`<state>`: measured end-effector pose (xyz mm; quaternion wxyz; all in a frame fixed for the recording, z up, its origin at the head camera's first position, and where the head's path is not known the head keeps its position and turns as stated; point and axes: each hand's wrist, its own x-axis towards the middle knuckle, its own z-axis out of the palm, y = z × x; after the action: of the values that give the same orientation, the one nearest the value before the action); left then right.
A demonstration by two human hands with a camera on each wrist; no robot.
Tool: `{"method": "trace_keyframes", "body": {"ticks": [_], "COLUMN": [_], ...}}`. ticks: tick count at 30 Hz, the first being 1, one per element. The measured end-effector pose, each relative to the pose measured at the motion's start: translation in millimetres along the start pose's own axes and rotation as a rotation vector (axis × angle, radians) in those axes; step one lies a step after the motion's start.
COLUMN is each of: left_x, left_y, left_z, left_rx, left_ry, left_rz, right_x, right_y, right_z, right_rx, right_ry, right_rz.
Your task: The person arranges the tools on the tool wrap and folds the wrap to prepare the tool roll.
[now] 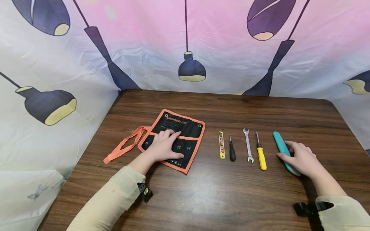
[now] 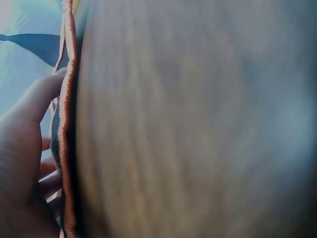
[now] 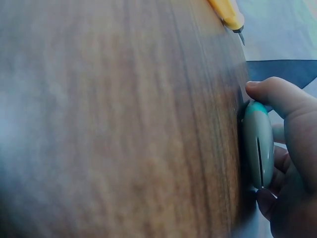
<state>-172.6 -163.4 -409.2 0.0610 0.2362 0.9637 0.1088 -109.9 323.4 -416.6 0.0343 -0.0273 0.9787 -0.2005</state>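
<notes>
My left hand [image 1: 163, 146] rests on a black tool pouch [image 1: 189, 155] with orange trim, fingers spread over its numbered pockets. In the left wrist view, the thumb [image 2: 37, 99] lies along the pouch's orange edge [image 2: 64, 129]. At the right of the table, my right hand [image 1: 302, 157] holds a teal utility knife [image 1: 280, 141] lying on the wood, thumb on one side and fingers on the other. Its grey, slotted end [image 3: 257, 144] faces the right wrist camera. Part of the knife's middle is hidden by the hand.
Between the hands lie a yellow strip-shaped case [image 1: 221, 145], a black screwdriver [image 1: 232, 152], a wrench [image 1: 248, 145] and a yellow screwdriver [image 1: 261, 157], side by side. An orange strap [image 1: 124, 149] trails left from the pouch. A printed cloth [image 1: 219, 41] hangs behind the table.
</notes>
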Motion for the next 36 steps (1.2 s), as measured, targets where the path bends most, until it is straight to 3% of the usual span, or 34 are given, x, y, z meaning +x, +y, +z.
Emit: {"method": "trace_keyframes", "body": {"ticks": [10,22,28,36], "left_x": [0.8,3.5,2.6,-0.1], "left_y": [-9.2,-18.9,-20.0,-14.9], "left_z": [-23.4,-32.3,-33.4,-33.1], "left_rx": [-0.061,-0.11,-0.131,-0.138], "left_ry": [-0.256,-0.404,-0.386,-0.203], "left_rz": [0.092,0.094,0.095,0.121], "right_x": [0,0,-1,-4], "right_y": [4,4,4,3], "right_z": [0,0,0,-2], "right_rx": [0.022,0.029,0.034,0.032], "right_ry": [-0.015,-0.019,-0.009,-0.028], "right_rz": [0.0,-0.005,-0.022,-0.007]}}
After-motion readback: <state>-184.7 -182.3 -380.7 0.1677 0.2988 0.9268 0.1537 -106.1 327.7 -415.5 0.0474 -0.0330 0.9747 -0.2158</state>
